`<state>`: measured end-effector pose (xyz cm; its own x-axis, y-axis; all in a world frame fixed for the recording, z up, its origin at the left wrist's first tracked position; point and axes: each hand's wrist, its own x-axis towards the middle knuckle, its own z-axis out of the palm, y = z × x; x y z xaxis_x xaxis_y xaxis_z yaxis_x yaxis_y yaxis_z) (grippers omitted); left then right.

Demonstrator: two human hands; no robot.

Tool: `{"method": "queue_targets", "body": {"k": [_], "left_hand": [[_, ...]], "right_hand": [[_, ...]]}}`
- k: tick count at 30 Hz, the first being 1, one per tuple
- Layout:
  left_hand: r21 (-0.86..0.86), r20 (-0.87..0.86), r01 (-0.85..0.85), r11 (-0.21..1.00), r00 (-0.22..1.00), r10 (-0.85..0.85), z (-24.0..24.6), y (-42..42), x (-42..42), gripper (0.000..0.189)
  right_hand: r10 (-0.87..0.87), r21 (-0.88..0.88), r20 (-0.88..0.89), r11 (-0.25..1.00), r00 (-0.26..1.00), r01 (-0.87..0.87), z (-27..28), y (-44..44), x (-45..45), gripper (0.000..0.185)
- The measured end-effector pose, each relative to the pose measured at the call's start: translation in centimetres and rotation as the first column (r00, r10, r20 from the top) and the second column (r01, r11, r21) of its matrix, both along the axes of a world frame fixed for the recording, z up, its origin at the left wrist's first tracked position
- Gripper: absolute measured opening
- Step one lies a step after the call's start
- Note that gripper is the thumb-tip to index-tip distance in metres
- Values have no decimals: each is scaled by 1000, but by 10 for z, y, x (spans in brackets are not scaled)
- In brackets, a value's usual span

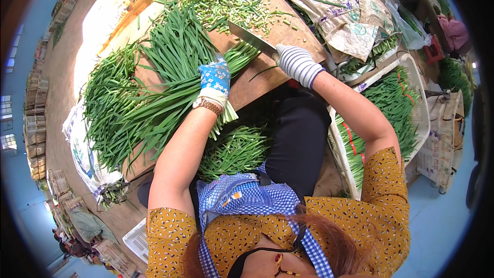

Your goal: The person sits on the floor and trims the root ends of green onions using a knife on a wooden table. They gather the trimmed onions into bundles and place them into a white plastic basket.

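Note:
My left hand (215,77), in a blue flowered glove, grips a bunch of garlic chives (239,55) laid on a wooden board (266,65). The pale stem ends of this bunch point right. In my right hand (295,63), in a striped glove, is a knife with a broad steel blade (252,40). Its blade lies just above the stem ends; whether it touches them I cannot tell. Under my left wrist runs another bundle of chives (170,98), its white ends past the board's near edge. Short cut stem pieces (231,4) are heaped at the board's far side.
More loose chives (112,85) cover the board's left side. A white plastic crate (422,112) at right holds chives tied with red bands. Cut greens (235,150) lie below the board, near my leg. Printed woven sacks (339,7) lie at the upper right.

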<state>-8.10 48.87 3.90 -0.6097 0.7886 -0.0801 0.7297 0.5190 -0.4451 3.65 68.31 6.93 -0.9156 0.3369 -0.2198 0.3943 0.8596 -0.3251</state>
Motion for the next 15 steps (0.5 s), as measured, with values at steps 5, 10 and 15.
{"method": "queue_targets", "body": {"k": [5, 10, 15], "left_hand": [[35, 46, -3, 999, 999, 2, -1, -2, -2, 32], [-47, 143, 6, 999, 990, 1, 1, 0, -3, 44], [-7, 65, 33, 999, 997, -33, -2, 0, -3, 40]], "right_hand": [[26, 55, -45, 998, 999, -23, -13, -5, -8, 25], [61, 46, 27, 997, 998, -62, -3, -6, -25, 28], [-69, 28, -70, 997, 995, 71, -16, -22, -34, 27]]}}
